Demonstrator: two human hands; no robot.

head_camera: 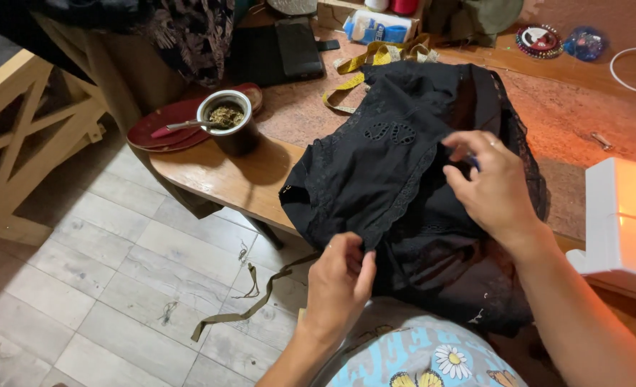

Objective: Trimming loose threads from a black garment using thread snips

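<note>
Black garment (397, 172), lace-trimmed with eyelet embroidery: draped over the near edge of the bench (217, 179) and hanging toward the lap. Its lower edge is pinched by the left hand (339, 283) between thumb and fingers; an upper fold is grasped by the right hand (493, 183), fingers curled into the cloth, something small and blue possibly held there, too hidden to tell. For the handling to go well, it is judged that the scalloped edge should be kept taut between both hands and the loose bulk kept off the floor.

Beyond the hands: a yellow tape (375, 61), a dark wallet (300, 46). Left of the left hand: a metal cup (228, 122) with herb and spoon, set by a red plate (164, 125). Right of the right hand: a white lit machine body (622, 215).

Surface: brown wood bench, speckled mat. Room: pale plank floor (103, 287), an olive strap (253, 301) lying on it below the left hand.
</note>
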